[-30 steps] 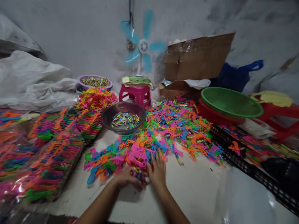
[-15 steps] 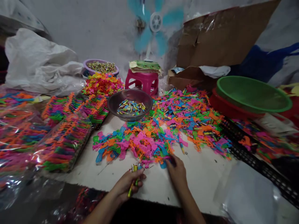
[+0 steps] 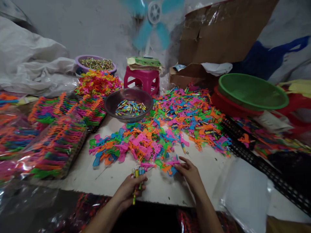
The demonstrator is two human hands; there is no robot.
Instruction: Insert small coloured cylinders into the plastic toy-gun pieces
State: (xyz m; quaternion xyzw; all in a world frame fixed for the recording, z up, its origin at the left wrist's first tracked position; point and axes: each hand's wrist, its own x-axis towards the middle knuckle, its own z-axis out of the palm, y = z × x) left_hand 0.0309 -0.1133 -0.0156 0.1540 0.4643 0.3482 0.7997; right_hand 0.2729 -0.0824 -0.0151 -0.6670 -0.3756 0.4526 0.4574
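My left hand [image 3: 130, 189] is closed around a small bundle of thin coloured sticks [image 3: 137, 173], held upright near the front edge of the white board [image 3: 206, 181]. My right hand [image 3: 190, 173] rests on the board with its fingertips on a blue and orange plastic piece [image 3: 170, 168] at the near edge of a big heap of bright plastic toy pieces [image 3: 167, 129]. A metal bowl [image 3: 128, 104] with more small coloured sticks stands behind the heap.
Clear bags of sorted coloured pieces [image 3: 55, 145] lie at the left. A green basin [image 3: 251, 92] on a red one sits at the right, beside a black crate [image 3: 262, 161]. A pink stool [image 3: 142, 81], cardboard box [image 3: 213, 38], fan [image 3: 153, 19] and purple bowl [image 3: 94, 64] stand behind.
My hands drew apart and back from the heap. The left hand came away holding the sticks; the right hand slid right along the heap's near edge. The view dipped lower.
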